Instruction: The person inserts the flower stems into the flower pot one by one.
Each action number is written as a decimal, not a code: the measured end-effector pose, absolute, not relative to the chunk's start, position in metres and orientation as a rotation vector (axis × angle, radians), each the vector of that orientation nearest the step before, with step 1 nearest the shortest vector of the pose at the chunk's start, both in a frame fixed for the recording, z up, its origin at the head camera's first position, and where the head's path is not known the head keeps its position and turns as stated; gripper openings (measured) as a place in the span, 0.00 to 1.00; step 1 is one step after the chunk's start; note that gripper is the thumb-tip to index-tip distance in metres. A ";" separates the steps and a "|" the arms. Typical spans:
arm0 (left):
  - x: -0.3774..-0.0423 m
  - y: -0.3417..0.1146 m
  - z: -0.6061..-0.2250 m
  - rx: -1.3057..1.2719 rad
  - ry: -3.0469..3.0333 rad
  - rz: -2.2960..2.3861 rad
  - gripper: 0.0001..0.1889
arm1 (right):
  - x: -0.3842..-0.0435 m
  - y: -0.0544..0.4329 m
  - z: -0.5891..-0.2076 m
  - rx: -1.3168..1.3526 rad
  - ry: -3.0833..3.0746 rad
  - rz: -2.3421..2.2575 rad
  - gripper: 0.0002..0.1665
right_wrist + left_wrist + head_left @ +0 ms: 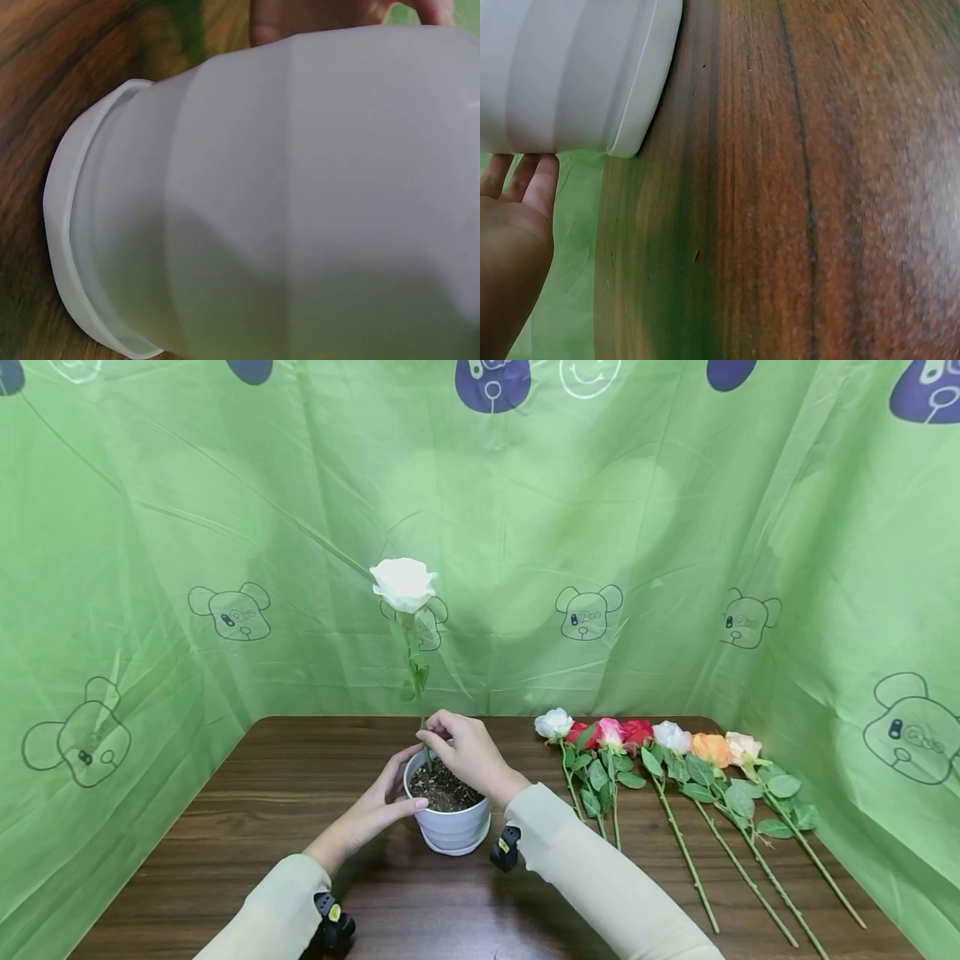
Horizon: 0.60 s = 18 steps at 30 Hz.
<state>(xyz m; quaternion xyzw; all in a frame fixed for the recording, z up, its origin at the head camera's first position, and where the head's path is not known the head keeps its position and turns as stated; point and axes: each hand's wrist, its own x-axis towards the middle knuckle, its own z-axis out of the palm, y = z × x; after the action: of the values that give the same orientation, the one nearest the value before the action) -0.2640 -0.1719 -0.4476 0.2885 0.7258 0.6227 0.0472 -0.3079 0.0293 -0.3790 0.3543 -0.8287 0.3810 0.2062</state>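
A white rose (405, 585) stands nearly upright in a white flower pot (450, 828) filled with dark soil (450, 793). My right hand (474, 758) pinches its green stem low down, just above the pot's rim. My left hand (371, 806) holds the pot from the left, thumb at the near rim and fingers round the side. In the left wrist view, fingertips of the left hand (525, 214) touch the ribbed wall of the pot (562, 75). The pot (247, 187) fills most of the right wrist view, which leaves the right hand out. Soil hides the stem's lower end.
Several artificial roses (671, 739) in white, red, pink, orange and cream lie in a row on the right of the brown wooden table (247, 793), their stems toward me. Under the pot is a white saucer (459, 850). Green printed cloth (487, 527) encloses the table's back and sides.
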 end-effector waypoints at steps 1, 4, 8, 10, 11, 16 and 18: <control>-0.264 -0.172 -0.448 0.875 2.221 1.893 0.41 | -0.308 0.029 -0.379 0.981 -2.311 1.045 0.06; -0.264 -0.172 -0.448 0.863 2.232 1.880 0.41 | -0.308 0.029 -0.380 0.968 -2.312 1.038 0.06; -0.264 -0.172 -0.449 0.865 2.239 1.871 0.41 | -0.309 0.029 -0.381 0.950 -2.311 1.035 0.07; -0.263 -0.172 -0.449 0.866 2.240 1.871 0.41 | -0.309 0.029 -0.382 0.935 -2.314 1.037 0.08; -0.263 -0.172 -0.449 0.868 2.239 1.871 0.41 | -0.309 0.029 -0.381 0.927 -2.318 1.036 0.09; -0.263 -0.172 -0.448 0.884 2.229 1.878 0.41 | -0.311 0.029 -0.382 0.912 -2.323 1.068 0.10; -0.263 -0.172 -0.447 0.900 2.226 1.879 0.41 | -0.311 0.029 -0.382 0.908 -2.326 1.081 0.10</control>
<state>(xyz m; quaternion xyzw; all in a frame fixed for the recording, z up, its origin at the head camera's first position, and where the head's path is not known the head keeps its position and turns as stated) -0.2634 -0.1717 -0.4473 0.2947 0.7294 0.6156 0.0462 -0.3114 0.0292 -0.3824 0.3262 -0.8361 0.3886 0.2086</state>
